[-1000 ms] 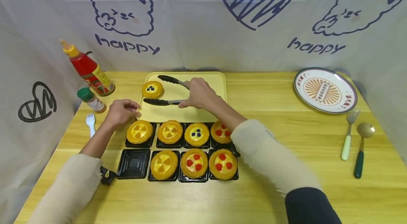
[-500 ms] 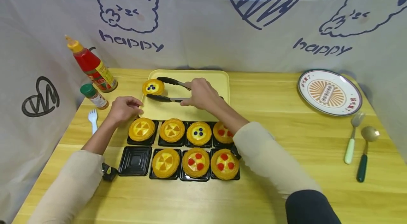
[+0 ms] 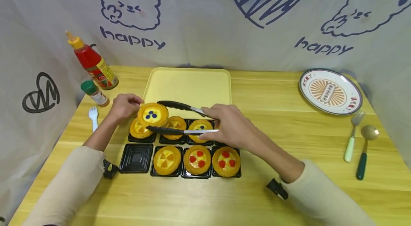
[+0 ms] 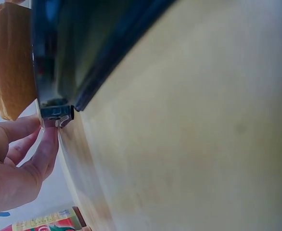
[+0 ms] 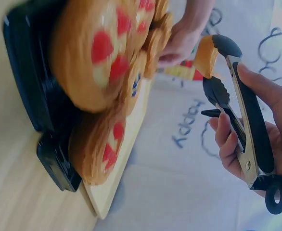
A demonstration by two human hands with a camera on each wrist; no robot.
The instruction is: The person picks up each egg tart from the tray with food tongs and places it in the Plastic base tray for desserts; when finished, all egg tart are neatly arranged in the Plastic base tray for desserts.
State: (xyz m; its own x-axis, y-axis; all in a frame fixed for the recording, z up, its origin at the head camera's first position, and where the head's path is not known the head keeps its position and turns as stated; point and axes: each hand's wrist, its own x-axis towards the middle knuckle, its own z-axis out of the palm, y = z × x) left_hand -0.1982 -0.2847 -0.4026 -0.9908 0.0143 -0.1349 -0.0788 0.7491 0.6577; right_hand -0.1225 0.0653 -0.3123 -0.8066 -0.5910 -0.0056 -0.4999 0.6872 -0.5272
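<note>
From the head camera we see the right hand point(image 3: 232, 126) gripping a pair of black-tipped metal tongs point(image 3: 179, 119), its fingers curled round both arms. The tongs pinch a round golden tart topped with blueberries point(image 3: 152, 114), which hangs above the back row of the black plastic tray of tarts point(image 3: 136, 160), well left of the right hand and just beside the left hand point(image 3: 123, 106). The left hand rests at the near left corner of the pale yellow serving tray point(image 3: 189, 85), fingers loosely curled; whether they pinch its rim we cannot tell here.

In the left wrist view we find the left hand point(image 4: 13, 166) with fingertips point(image 4: 48, 139) touching the corner of a black tray point(image 4: 52, 72), a tart's crust point(image 4: 8, 57) just above it.

In the right wrist view the right hand point(image 5: 263, 139) wraps the tongs point(image 5: 239, 110), whose tips clamp the blueberry tart's edge point(image 5: 206, 55). Red-dotted tarts point(image 5: 95, 57) sit in the black tray point(image 5: 28, 91) on the left, apart from the hand.
</note>
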